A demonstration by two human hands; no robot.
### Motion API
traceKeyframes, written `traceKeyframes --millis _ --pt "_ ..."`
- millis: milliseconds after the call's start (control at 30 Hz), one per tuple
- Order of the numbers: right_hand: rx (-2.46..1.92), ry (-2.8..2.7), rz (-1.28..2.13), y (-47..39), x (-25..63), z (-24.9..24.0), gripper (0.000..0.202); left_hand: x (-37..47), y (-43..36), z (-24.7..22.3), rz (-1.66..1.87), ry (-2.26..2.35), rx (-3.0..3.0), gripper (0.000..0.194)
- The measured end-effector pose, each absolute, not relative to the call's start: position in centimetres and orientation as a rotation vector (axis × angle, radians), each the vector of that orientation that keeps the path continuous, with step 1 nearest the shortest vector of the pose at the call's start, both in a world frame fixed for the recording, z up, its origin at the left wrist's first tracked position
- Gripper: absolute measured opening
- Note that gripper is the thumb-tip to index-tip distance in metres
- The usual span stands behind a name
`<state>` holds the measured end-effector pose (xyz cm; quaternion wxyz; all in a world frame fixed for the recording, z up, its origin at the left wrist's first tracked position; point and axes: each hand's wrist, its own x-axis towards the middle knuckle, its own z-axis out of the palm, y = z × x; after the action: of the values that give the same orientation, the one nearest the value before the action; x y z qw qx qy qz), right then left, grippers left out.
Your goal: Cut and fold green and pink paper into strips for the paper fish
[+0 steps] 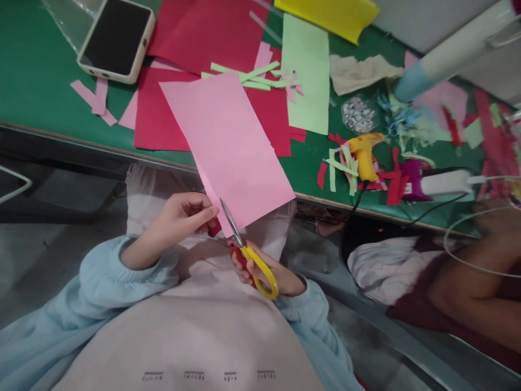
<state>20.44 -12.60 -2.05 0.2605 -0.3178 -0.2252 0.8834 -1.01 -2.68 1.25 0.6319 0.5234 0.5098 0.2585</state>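
My left hand (185, 214) pinches the lower left edge of a pink paper sheet (236, 146) between thumb and fingers. The sheet slants from the table's front edge down over my lap. In my right hand (260, 266) is a pair of scissors (260, 271) with a yellow and a red handle loop. Their blades point up and left, lying at the sheet's bottom left corner along its left edge. Something dark red shows just under my left fingertips; I cannot make out what it is.
Red sheets (163, 114), green strips (260, 76) and a pale green sheet (307, 81) lie on the green table (32, 98). A white device (118, 38) stands at the left. Rightward are a yellow glue gun (366, 155), googly eyes (358, 114), paper scraps and another person's arm (480, 288).
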Motion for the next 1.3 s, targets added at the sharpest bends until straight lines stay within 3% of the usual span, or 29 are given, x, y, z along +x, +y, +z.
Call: traceKeyframes --millis 1300 --pt "-0.836 -0.62 2.372 -12.38 19.93 -2.13 0.043 -0.94 -2.91 0.78 0.582 1.1 1.258 0.027"
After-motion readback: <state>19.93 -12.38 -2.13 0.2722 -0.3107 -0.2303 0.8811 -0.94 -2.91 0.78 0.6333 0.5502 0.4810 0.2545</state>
